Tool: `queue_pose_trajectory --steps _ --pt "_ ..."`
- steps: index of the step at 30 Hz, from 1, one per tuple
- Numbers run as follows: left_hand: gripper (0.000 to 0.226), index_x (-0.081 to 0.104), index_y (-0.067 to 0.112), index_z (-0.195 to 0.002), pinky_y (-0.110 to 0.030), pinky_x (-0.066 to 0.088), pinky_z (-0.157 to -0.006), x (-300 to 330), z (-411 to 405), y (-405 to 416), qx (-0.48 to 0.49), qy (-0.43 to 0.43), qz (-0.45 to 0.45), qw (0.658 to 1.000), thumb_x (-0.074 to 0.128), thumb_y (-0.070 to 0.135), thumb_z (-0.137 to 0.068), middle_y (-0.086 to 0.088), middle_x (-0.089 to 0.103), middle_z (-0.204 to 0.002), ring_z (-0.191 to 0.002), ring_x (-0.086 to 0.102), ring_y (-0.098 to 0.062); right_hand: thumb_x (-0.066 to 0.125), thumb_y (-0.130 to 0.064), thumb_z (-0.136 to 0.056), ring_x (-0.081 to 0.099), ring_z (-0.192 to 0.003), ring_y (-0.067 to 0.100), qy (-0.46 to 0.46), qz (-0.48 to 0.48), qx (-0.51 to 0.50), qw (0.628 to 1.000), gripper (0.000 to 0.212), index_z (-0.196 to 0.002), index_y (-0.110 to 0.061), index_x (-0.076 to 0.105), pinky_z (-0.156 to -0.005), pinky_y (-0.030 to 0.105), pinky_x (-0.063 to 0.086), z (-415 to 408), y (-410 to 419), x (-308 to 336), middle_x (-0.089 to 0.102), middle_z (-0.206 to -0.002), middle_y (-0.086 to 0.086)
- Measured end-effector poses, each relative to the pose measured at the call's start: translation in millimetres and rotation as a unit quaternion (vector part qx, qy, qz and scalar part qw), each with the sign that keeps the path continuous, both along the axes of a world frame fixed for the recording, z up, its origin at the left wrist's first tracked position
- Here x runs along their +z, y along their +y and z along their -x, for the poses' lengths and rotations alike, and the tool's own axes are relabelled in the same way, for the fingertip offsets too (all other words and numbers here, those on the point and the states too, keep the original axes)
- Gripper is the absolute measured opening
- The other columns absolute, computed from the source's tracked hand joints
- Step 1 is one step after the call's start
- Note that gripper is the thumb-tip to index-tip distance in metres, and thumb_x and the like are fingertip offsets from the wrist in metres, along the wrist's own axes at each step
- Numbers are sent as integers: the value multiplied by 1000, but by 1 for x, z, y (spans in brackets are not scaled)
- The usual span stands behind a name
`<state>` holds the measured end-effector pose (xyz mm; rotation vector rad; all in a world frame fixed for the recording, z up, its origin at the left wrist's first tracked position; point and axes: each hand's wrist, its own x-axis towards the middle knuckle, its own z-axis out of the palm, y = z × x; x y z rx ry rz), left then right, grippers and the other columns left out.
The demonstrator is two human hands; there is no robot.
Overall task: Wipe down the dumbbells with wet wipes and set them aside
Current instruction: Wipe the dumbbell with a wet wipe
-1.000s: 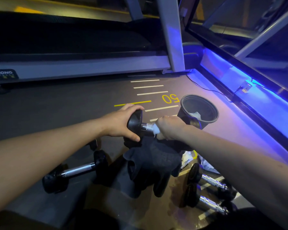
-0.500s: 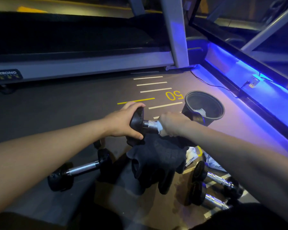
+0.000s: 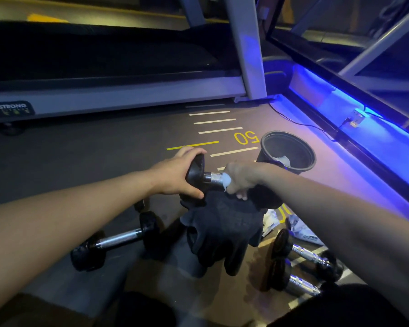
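Observation:
I hold a small black dumbbell up over the floor. My left hand grips its left head. My right hand is wrapped round the chrome handle with a white wet wipe pressed against it; the right head shows below my wrist. A dark cloth hangs beneath the dumbbell. One dumbbell lies on the floor at lower left. Two more dumbbells lie at lower right.
A black bin with a used wipe inside stands right behind my right hand. A wipe packet and crumpled wipes lie near the right dumbbells. A treadmill runs along the back; a blue-lit ledge and cable line the right.
My right hand with the wipe has slid a little to the right along the handle, baring more chrome. The left hand keeps its grip on the dumbbell head.

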<state>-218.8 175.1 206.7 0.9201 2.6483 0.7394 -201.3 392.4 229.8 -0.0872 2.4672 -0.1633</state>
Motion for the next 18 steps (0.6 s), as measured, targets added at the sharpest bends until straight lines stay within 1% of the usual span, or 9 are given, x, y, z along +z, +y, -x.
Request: queue_pose_trajectory --steps 2,4,5,6,8,11,14,18 --pt "110 22 41 -146 -37 44 -100 0 -1 0 2 2 4 1000 87 55 -59 18 19 -152 -132 44 -17 60 -13 -81 72 -55 17 20 -1 17 1000 15 -67 -9 62 -58 24 54 -1 -2 0 73 -63 5" --pt "111 21 39 -148 -36 43 -99 -1 -1 1 5 3 9 1000 87 54 -60 17 17 -153 -131 45 -19 63 -21 -79 70 -55 16 81 -44 48 995 15 -69 -10 66 -56 24 49 -4 -7 -4 73 -63 4" --pt "111 20 38 -148 -37 43 -100 -2 -1 1 5 2 10 1000 87 54 -61 16 17 -153 -131 45 -19 64 -26 -78 70 -63 20 119 -69 64 988 17 -77 -9 68 -55 25 44 -6 -8 -7 74 -69 5" --pt "111 20 38 -148 -37 43 -100 -2 -1 1 2 2 9 1000 87 53 -61 16 16 -153 -131 45 -20 66 -31 -78 68 -75 26 156 -90 76 981 24 -88 -9 69 -56 27 40 -8 -11 -9 74 -80 8" --pt "111 20 37 -148 -37 44 -101 -3 0 1 -1 0 8 1000 87 54 -61 15 15 -152 -131 46 -20 67 -38 -80 64 -96 35 204 -105 91 969 38 -107 -11 65 -65 30 38 -9 -16 -14 68 -102 14" --pt "111 19 36 -149 -34 43 -99 -3 0 2 -3 -3 9 1000 87 52 -62 14 14 -153 -131 45 -20 66 -41 -84 63 -107 37 227 -90 106 964 42 -115 -12 62 -74 34 41 -6 -30 -17 66 -113 16" --pt "112 19 35 -149 -37 44 -102 -5 2 3 -7 -1 6 1000 87 52 -62 12 15 -154 -133 44 -19 64 -41 -87 63 -111 35 237 -86 104 962 44 -118 -9 62 -83 35 47 -4 -41 -19 66 -118 16" --pt "110 23 37 -148 -36 41 -106 -6 7 1 -14 -18 -22 999 89 49 -61 14 19 -152 -135 38 -13 66 -41 -85 62 -115 32 227 -97 87 965 48 -122 -11 60 -87 36 47 -3 -39 -15 63 -123 14"
